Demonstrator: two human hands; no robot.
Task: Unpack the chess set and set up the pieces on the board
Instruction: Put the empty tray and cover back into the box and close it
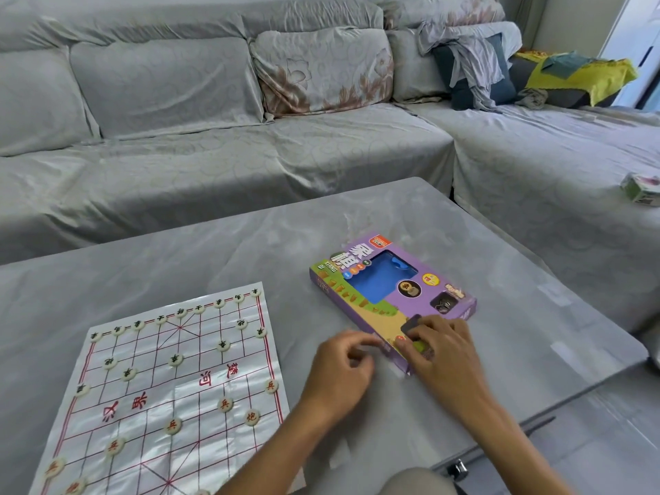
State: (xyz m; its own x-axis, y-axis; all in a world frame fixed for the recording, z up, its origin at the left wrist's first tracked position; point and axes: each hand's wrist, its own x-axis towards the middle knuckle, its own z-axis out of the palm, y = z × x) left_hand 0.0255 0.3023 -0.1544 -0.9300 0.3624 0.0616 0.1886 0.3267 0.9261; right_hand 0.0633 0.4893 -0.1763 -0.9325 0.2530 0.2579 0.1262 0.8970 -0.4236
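One purple box [393, 301] is laid flat on the grey table [214, 251], with one blue tray [378, 284] seen through its window. To the left of the box, one white paper board [168, 398] with red lines is spread on the table. Round pale pieces are set on the board's lines: sixteen with dark characters [175, 359] are counted on the half farther from the person, and about eight with red characters [225, 404] on the nearer half, though the bottom edge of the view cuts some off. The near end of the box is touched by both hands. The right hand [443, 355] is laid on top of that end with fingers bent; whether anything is pinched cannot be told. The left hand [339, 369] is held at the box's near left corner, fingers curled loosely, with nothing clearly gripped. Beyond the box, one grey covered sofa [250, 137] is seen, and one small carton [641, 189] lies on its right part.
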